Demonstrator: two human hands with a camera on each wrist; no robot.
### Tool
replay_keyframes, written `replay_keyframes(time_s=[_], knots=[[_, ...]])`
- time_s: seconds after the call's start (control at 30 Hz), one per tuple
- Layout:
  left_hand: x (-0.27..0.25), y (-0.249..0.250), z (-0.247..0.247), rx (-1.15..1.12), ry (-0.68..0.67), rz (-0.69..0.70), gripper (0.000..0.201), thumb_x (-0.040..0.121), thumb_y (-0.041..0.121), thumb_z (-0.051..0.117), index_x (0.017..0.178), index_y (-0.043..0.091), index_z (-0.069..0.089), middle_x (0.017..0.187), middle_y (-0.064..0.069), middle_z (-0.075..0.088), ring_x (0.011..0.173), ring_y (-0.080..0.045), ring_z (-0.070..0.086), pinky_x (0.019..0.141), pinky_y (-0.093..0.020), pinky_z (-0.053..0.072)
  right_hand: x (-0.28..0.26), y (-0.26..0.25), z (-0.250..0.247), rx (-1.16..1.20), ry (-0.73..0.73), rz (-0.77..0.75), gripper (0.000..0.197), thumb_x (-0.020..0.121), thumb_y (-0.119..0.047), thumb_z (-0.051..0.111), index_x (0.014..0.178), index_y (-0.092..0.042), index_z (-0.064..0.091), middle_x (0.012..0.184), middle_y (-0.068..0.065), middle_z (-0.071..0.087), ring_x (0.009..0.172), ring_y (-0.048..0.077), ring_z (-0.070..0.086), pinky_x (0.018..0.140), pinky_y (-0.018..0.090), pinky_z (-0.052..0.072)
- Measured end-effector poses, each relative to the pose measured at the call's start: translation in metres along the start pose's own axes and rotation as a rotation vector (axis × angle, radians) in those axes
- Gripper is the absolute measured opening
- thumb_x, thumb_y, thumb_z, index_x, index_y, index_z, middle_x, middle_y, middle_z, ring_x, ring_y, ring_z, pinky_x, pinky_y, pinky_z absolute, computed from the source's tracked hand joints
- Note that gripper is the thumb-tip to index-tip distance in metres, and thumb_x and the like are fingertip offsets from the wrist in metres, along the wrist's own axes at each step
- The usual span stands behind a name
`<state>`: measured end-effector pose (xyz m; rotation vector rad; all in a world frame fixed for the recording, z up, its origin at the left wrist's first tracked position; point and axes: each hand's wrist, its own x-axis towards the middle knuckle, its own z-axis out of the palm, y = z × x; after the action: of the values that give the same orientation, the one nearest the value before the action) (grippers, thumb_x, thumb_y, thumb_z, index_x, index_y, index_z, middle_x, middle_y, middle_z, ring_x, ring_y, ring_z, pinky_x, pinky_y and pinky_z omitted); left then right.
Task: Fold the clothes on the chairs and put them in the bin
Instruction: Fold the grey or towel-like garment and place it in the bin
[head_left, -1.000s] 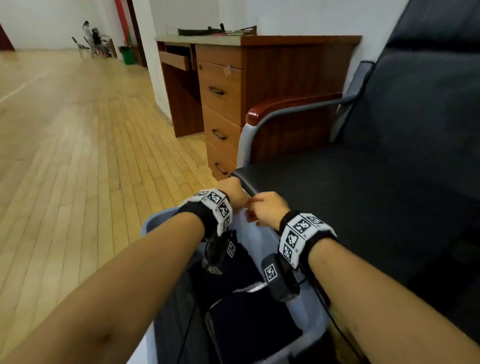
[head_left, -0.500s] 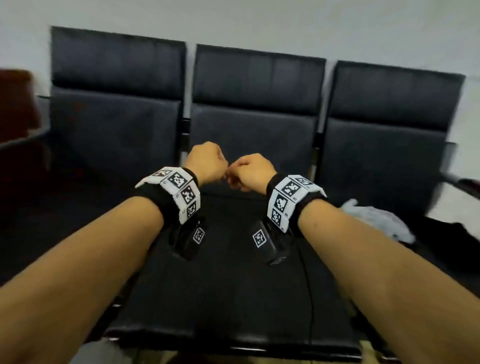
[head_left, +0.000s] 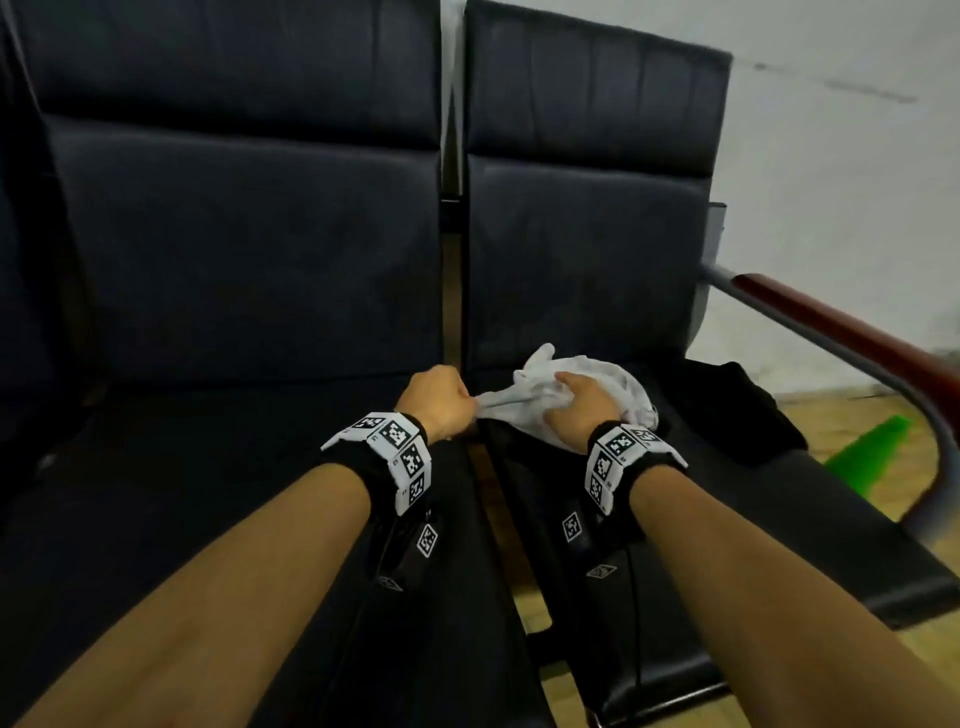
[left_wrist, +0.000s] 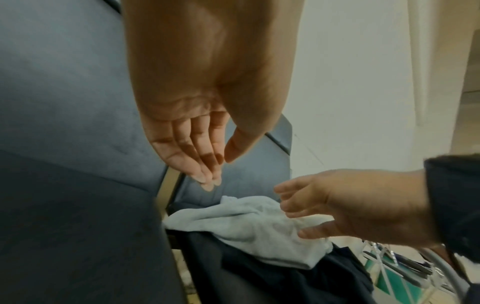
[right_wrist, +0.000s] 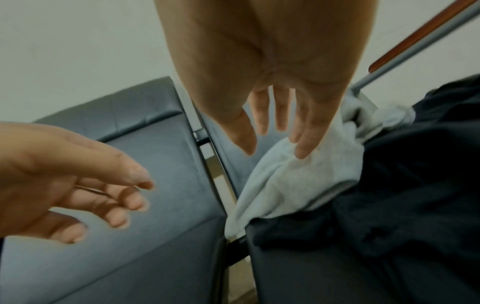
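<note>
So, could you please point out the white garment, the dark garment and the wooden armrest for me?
white garment (head_left: 587, 382): head view, on its crumpled middle, above the right hand.
dark garment (head_left: 727, 410): head view, on the flat part lying on the seat.
wooden armrest (head_left: 831, 325): head view, on its red-brown top.

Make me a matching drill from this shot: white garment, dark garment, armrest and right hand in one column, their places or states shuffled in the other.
Things:
1. white garment
2. dark garment
3. armrest
4. right hand

Places or states:
A. reddish-brown top on a grey tube
B. open, fingers on cloth
C. crumpled, under a hand
D. on the seat between the pale heap and the chair's side rail

Pairs: 1-C, 2-D, 3-A, 4-B
</note>
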<state>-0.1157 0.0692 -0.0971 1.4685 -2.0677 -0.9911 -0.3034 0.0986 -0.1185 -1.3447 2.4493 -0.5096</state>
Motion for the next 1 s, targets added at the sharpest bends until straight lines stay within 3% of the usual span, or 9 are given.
replay_keyframes(time_s=[0.07, 0.1, 0.27, 0.43, 0.57, 0.63, 0.73, 0.83, 1.0], knots=[[0.008, -0.015, -0.004, -0.026, -0.013, -0.044, 0.013, 0.090, 0.013, 0.054, 0.085, 0.006, 0.064, 0.086, -0.016, 0.072, 0.078, -0.028, 0.072, 0.070, -0.044, 0.061, 0.017, -0.001, 0.018, -0.091, -0.031, 0.038, 0.067, 0.084, -0.066, 0.040, 0.144, -0.036, 0.038, 0.129, 0.002, 0.058, 0.119, 0.027, 0.054, 0.098, 0.046, 0.036], [0.011, -0.022, -0.007, -0.040, -0.012, -0.065, 0.013, 0.091, 0.011, 0.053, 0.085, 0.006, 0.064, 0.088, -0.016, 0.072, 0.079, -0.027, 0.072, 0.070, -0.041, 0.061, 0.018, 0.002, 0.022, -0.088, -0.052, 0.030, 0.067, 0.087, -0.059, 0.047, 0.147, -0.035, 0.030, 0.136, 0.005, 0.053, 0.124, 0.029, 0.050, 0.102, 0.050, 0.037], [0.013, -0.046, -0.031, -0.059, -0.034, -0.131, 0.016, 0.095, 0.008, 0.050, 0.084, 0.007, 0.060, 0.086, -0.011, 0.069, 0.071, -0.020, 0.066, 0.065, -0.031, 0.057, 0.008, 0.008, 0.030, -0.079, 0.055, 0.072, 0.033, 0.094, -0.042, 0.052, 0.119, -0.025, 0.065, 0.113, 0.006, 0.065, 0.105, 0.029, 0.062, 0.088, 0.037, 0.047], [-0.004, -0.042, -0.051, -0.075, 0.000, -0.104, 0.006, 0.093, 0.011, 0.055, 0.094, 0.010, 0.060, 0.092, -0.009, 0.068, 0.077, -0.018, 0.066, 0.063, -0.031, 0.058, -0.034, -0.055, 0.011, 0.165, 0.280, -0.234, 0.030, 0.097, -0.042, 0.050, 0.115, -0.027, 0.069, 0.115, 0.006, 0.060, 0.108, 0.028, 0.057, 0.085, 0.033, 0.042], [-0.027, -0.026, -0.081, -0.045, 0.076, 0.074, 0.070, 0.074, 0.027, 0.079, 0.133, 0.019, 0.041, 0.122, 0.001, 0.056, 0.112, -0.021, 0.057, 0.093, -0.040, 0.051, -0.085, -0.126, -0.018, 0.212, 0.365, -0.504, 0.031, 0.098, -0.044, 0.046, 0.115, -0.030, 0.068, 0.114, -0.002, 0.064, 0.113, 0.024, 0.047, 0.095, 0.038, 0.038], [-0.041, -0.020, -0.104, -0.036, 0.164, 0.128, 0.050, 0.079, 0.023, 0.073, 0.122, 0.017, 0.048, 0.114, 0.002, 0.056, 0.109, -0.020, 0.056, 0.088, -0.033, 0.048, -0.109, -0.152, -0.031, 0.369, 0.323, -0.574, 0.028, 0.098, -0.039, 0.048, 0.110, -0.025, 0.069, 0.109, -0.001, 0.067, 0.108, 0.022, 0.054, 0.095, 0.040, 0.042], [-0.061, -0.020, -0.141, -0.055, 0.336, 0.147, 0.011, 0.089, 0.015, 0.060, 0.087, 0.016, 0.050, 0.086, 0.000, 0.059, 0.080, -0.017, 0.058, 0.056, -0.017, 0.038, -0.125, -0.173, -0.047, 0.568, 0.229, -0.534, 0.025, 0.099, -0.034, 0.048, 0.095, -0.014, 0.061, 0.099, 0.004, 0.063, 0.093, 0.020, 0.056, 0.086, 0.034, 0.044], [-0.089, -0.028, -0.183, -0.144, 0.506, 0.143, 0.005, 0.094, 0.012, 0.049, 0.095, 0.013, 0.044, 0.083, 0.001, 0.051, 0.074, -0.014, 0.048, 0.058, -0.024, 0.034, -0.135, -0.189, -0.052, 0.621, 0.167, -0.491, 0.031, 0.095, -0.042, 0.051, 0.075, -0.019, 0.046, 0.092, 0.006, 0.053, 0.087, 0.020, 0.051, 0.083, 0.032, 0.040], [-0.130, -0.031, -0.240, -0.283, 0.714, 0.169, 0.011, 0.091, 0.004, 0.040, 0.097, 0.013, 0.036, 0.081, -0.004, 0.050, 0.076, -0.029, 0.057, 0.059, -0.036, 0.050, -0.172, -0.218, -0.046, 0.783, -0.055, -0.526, 0.047, 0.090, -0.039, 0.065, 0.059, -0.021, 0.034, 0.066, 0.006, 0.037, 0.064, 0.021, 0.037, 0.064, 0.034, 0.033]])
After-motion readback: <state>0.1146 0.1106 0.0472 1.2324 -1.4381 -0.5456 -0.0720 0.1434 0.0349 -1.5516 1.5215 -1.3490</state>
